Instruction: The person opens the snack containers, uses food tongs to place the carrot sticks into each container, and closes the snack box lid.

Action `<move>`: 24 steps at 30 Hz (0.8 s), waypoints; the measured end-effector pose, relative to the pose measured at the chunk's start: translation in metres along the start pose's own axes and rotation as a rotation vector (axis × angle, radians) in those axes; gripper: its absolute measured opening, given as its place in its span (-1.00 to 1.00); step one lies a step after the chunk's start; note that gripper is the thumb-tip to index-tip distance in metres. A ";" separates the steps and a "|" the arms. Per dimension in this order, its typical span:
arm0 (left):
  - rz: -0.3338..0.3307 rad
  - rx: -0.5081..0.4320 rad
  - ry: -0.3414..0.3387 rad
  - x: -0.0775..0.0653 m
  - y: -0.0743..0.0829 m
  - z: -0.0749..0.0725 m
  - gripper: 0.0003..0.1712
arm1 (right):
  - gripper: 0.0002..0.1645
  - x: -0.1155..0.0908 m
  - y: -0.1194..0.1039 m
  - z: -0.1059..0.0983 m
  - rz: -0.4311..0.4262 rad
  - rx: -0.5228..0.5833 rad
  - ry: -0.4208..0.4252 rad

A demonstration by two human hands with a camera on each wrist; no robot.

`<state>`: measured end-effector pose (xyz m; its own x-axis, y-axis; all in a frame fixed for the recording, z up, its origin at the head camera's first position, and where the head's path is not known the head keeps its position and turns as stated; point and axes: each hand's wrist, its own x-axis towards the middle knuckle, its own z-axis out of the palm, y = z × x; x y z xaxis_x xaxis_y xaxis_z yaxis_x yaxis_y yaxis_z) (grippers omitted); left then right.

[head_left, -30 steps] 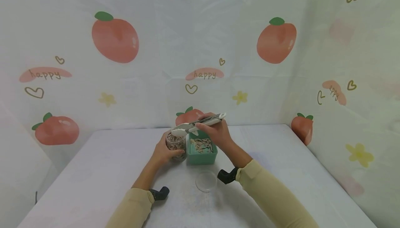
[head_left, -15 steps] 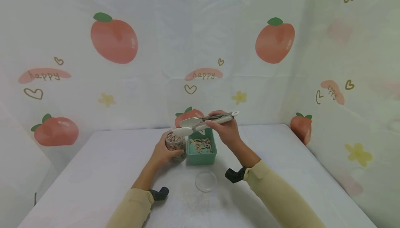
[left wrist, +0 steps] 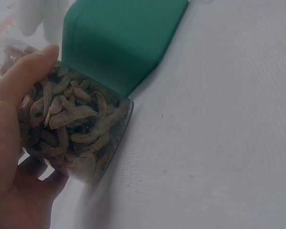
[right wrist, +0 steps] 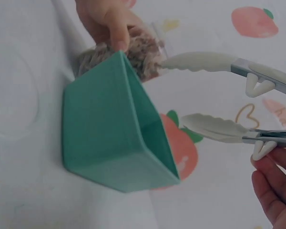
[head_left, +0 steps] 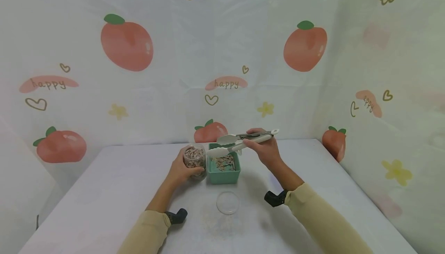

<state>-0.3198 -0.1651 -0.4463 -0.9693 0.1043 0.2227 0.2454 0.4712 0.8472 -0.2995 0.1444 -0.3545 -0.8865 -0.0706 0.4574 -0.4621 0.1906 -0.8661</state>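
My left hand (head_left: 179, 170) is wrapped round a clear jar (head_left: 194, 163) of brown dried strips, at its left side. In the left wrist view the strips (left wrist: 71, 114) show through the wall of the jar. Against the jar's right side stands a green box (head_left: 224, 176) with more dried strips (head_left: 225, 162) on its floor. My right hand (head_left: 262, 147) grips white and grey tongs (head_left: 240, 143) over the box. The tongs' tips are spread apart, with nothing seen between them in the right wrist view, where the box (right wrist: 102, 121) hides its own contents.
A round clear lid (head_left: 228, 202) lies flat on the white table (head_left: 114, 203), in front of the green box. Behind the table hangs a white printed cloth (head_left: 167, 111); another stretch of it runs along the right side.
The right hand has drawn the tongs rightward from above the jar to above the box, and their tips have spread apart. The left hand and jar have stayed in place.
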 end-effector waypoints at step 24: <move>0.008 0.004 -0.007 -0.001 0.000 -0.001 0.17 | -0.50 -0.019 0.027 -0.019 0.042 0.037 -0.052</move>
<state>-0.3191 -0.1662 -0.4456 -0.9674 0.1146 0.2259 0.2531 0.4738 0.8435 -0.2947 0.1690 -0.3823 -0.9048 -0.1137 0.4103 -0.4242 0.1580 -0.8917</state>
